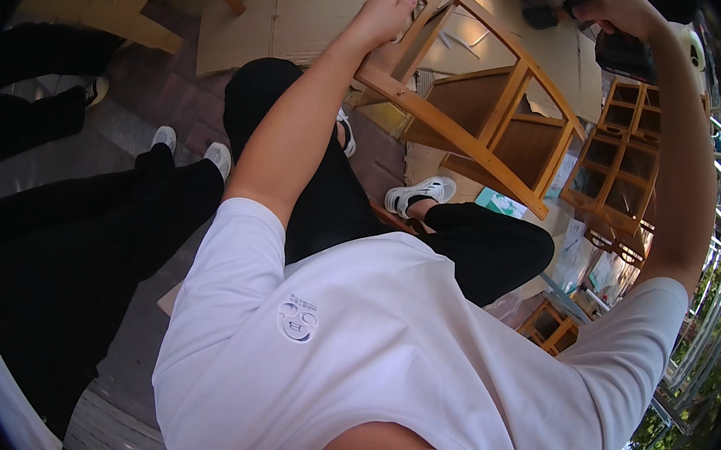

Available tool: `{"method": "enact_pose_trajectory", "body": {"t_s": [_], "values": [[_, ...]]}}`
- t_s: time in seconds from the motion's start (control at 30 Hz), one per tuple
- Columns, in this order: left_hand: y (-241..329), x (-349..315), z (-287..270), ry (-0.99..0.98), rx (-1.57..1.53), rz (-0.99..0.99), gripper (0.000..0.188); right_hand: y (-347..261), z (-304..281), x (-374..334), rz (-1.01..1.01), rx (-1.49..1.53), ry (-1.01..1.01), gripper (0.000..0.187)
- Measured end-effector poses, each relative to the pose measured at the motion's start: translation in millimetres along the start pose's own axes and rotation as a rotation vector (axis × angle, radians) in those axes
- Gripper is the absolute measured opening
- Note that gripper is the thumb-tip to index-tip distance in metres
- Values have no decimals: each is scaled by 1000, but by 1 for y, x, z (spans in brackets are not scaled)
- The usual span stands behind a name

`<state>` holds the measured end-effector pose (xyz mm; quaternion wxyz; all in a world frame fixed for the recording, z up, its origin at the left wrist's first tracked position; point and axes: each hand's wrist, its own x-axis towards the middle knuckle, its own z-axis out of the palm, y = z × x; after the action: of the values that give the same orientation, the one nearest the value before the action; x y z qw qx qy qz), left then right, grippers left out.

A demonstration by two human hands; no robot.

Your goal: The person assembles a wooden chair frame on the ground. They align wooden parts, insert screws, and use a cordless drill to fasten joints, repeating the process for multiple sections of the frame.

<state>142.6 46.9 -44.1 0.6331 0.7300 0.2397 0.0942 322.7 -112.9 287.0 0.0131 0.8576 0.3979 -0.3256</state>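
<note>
Head view shows my left hand point(388, 19) closed around one end of a honey-brown wooden frame point(447, 127) — smooth, slatted, with bars that look varnished — over matte, flattened cardboard point(241, 28). My right hand point(626, 13) is wrapped around what looks like a dark power drill point(624, 56) (partly cropped above). I'd judge this as steadying before screw-driving; next calls for squaring the tool to the wood.
</note>
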Motion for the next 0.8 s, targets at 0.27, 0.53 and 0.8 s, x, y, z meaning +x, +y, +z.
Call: {"method": "enact_pose_trajectory", "body": {"t_s": [0.27,0.53,0.8], "values": [[-8,4,1,48,63,-18,48,-28,119,-94,-169,139,59,34],[-12,7,6,86,123,35,50,-27,157,-111,-182,172,46,25],[4,-5,1,40,58,3,45,-28,159,-103,-103,172,24,26]]}}
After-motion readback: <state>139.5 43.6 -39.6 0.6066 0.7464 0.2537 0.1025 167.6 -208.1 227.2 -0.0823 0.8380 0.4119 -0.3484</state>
